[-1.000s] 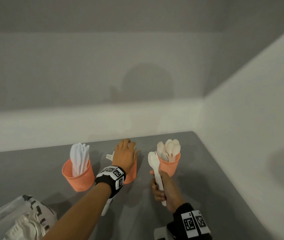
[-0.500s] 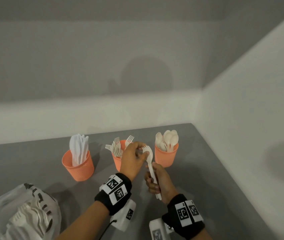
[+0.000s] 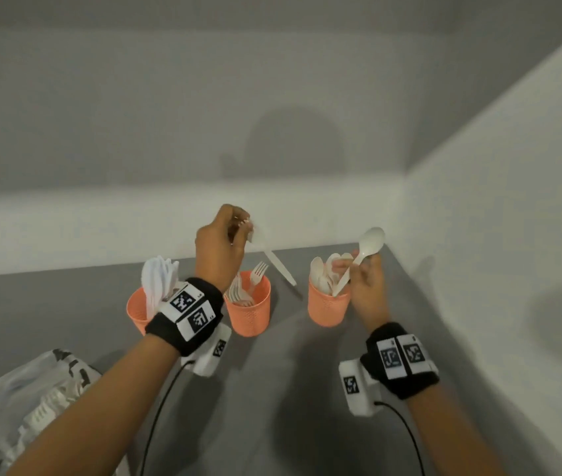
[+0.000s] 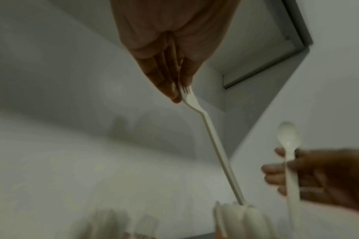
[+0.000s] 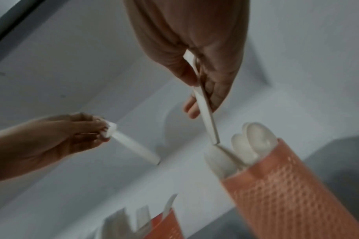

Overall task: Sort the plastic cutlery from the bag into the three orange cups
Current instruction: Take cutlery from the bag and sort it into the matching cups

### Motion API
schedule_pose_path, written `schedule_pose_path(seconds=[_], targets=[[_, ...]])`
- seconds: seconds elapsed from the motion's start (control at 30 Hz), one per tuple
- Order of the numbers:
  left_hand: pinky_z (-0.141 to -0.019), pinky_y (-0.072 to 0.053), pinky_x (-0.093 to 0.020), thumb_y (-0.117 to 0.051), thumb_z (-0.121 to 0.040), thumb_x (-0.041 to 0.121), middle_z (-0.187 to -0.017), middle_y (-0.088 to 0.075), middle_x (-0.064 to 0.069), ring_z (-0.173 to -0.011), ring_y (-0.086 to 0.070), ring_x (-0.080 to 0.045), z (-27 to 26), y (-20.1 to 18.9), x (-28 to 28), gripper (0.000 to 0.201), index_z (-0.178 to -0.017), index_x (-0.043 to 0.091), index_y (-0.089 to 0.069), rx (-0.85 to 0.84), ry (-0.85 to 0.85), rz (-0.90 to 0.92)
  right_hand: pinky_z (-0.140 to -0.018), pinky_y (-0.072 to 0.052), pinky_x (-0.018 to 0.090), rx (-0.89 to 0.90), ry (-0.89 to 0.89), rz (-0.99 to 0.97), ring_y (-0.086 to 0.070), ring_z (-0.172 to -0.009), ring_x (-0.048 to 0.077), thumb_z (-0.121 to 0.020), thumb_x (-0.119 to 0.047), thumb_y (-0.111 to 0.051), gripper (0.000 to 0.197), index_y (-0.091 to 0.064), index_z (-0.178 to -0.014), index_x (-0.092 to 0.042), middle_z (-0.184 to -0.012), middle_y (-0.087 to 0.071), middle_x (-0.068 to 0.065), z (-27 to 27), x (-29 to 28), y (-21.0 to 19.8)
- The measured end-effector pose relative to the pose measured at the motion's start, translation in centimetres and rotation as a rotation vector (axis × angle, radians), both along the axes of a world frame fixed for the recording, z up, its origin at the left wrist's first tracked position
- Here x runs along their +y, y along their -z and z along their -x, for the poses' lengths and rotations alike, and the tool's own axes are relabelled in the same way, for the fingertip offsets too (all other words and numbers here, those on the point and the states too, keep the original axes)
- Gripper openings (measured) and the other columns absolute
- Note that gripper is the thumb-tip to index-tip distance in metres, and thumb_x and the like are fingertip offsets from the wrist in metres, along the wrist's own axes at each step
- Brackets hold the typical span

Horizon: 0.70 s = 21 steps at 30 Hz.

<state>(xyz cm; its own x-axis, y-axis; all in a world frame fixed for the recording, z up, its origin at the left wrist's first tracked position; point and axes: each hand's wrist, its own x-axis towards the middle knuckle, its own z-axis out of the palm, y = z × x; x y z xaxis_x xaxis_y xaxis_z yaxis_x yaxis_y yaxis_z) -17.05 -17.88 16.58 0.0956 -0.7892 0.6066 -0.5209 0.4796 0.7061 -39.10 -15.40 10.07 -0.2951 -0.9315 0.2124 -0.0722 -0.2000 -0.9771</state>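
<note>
Three orange cups stand in a row: the left cup (image 3: 135,312) holds knives, the middle cup (image 3: 252,314) forks, the right cup (image 3: 327,309) spoons. My left hand (image 3: 243,228) is raised above the middle cup and pinches a white fork (image 3: 274,261) by its tines, handle hanging down to the right. The same fork (image 4: 212,139) shows in the left wrist view. My right hand (image 3: 358,266) grips a white spoon (image 3: 370,240), bowl up, with its handle tip at the rim of the right cup (image 5: 286,186). The spoon handle (image 5: 207,116) runs between thumb and fingers.
A crumpled clear plastic bag (image 3: 32,400) with more white cutlery lies at the lower left of the grey table (image 3: 272,389). White walls close the back and the right side, close behind the cups. Cables trail from both wrist cameras.
My left hand took the fork out of the pair held by my right hand and lifted it above the middle cup. My right hand moved right with the spoon to the right cup.
</note>
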Motion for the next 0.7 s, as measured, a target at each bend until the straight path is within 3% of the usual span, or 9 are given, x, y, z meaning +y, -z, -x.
schedule_pose_path(seconds=[0.1, 0.2, 0.33, 0.47, 0.57, 0.63, 0.7], targets=[[-0.069, -0.050, -0.029, -0.054, -0.089, 0.006, -0.079, -0.071, -0.010, -0.069, -0.066, -0.025, -0.8, 0.0, -1.3, 0.019, -0.106, 0.004, -0.061, -0.233, -0.069, 0.106, -0.086, -0.049, 0.038, 0.054, 0.069, 0.058, -0.061, -0.084, 0.017, -0.097, -0.005, -0.036, 0.024, -0.042, -0.090, -0.027, -0.082, -0.062, -0.004, 0.9, -1.7, -0.6], [-0.062, -0.052, -0.032, -0.051, -0.088, 0.005, -0.080, -0.070, -0.014, -0.065, -0.065, -0.031, -1.2, 1.2, -1.9, 0.023, -0.106, 0.004, -0.065, -0.381, -0.059, 0.145, -0.087, -0.047, 0.036, 0.151, 0.085, 0.011, -0.060, -0.089, 0.021, -0.096, 0.000, -0.035, 0.027, -0.040, -0.092, -0.026, -0.084, -0.061, -0.003, 1.2, -2.5, 0.3], [-0.057, -0.054, -0.042, -0.053, -0.085, 0.000, -0.083, -0.069, -0.019, -0.066, -0.065, -0.036, -0.9, 3.2, -2.1, 0.026, -0.109, 0.002, -0.064, -0.553, -0.031, 0.022, -0.091, -0.048, 0.041, 0.278, 0.052, -0.055, -0.060, -0.094, 0.023, -0.092, 0.002, -0.033, 0.023, -0.040, -0.098, -0.019, -0.087, -0.061, -0.003, 0.7, -2.9, 2.2], [-0.042, -0.048, -0.032, -0.063, -0.071, -0.012, -0.063, -0.066, -0.016, -0.048, -0.060, -0.032, -0.8, 4.2, -2.8, 0.030, -0.099, -0.001, -0.065, -0.673, -0.045, 0.031, -0.086, -0.048, 0.041, 0.295, 0.077, -0.102, -0.061, -0.092, 0.026, -0.090, 0.002, -0.035, 0.027, -0.040, -0.092, -0.025, -0.089, -0.062, 0.001, 0.5, -3.3, 2.9], [-0.038, -0.037, -0.024, -0.070, -0.063, -0.015, -0.054, -0.063, -0.012, -0.039, -0.055, -0.028, -0.8, 4.4, -3.4, 0.029, -0.088, 0.000, -0.065, -0.748, -0.070, 0.022, -0.080, -0.044, 0.036, 0.290, 0.080, -0.151, -0.058, -0.090, 0.029, -0.092, -0.006, -0.044, 0.011, -0.045, -0.101, -0.012, -0.092, -0.057, 0.003, 0.5, -3.7, 3.1], [-0.041, -0.038, -0.026, -0.066, -0.069, -0.013, -0.059, -0.064, -0.014, -0.044, -0.059, -0.031, -0.8, 5.0, -3.8, 0.024, -0.090, -0.001, -0.063, -0.752, -0.075, -0.018, -0.080, -0.042, 0.031, 0.323, 0.096, -0.153, -0.054, -0.092, 0.023, -0.090, -0.002, -0.043, 0.018, -0.046, -0.107, -0.009, -0.100, -0.054, -0.001, 0.6, -3.9, 3.6], [-0.052, -0.042, -0.033, -0.053, -0.083, -0.005, -0.076, -0.067, -0.018, -0.064, -0.064, -0.036, -0.6, 5.8, -4.0, 0.020, -0.101, 0.000, -0.059, -0.759, -0.068, -0.132, -0.082, -0.044, 0.032, 0.347, 0.147, -0.105, -0.055, -0.094, 0.023, -0.088, 0.002, -0.042, 0.024, -0.046, -0.109, -0.009, -0.104, -0.053, -0.003, 0.5, -4.0, 4.2]])
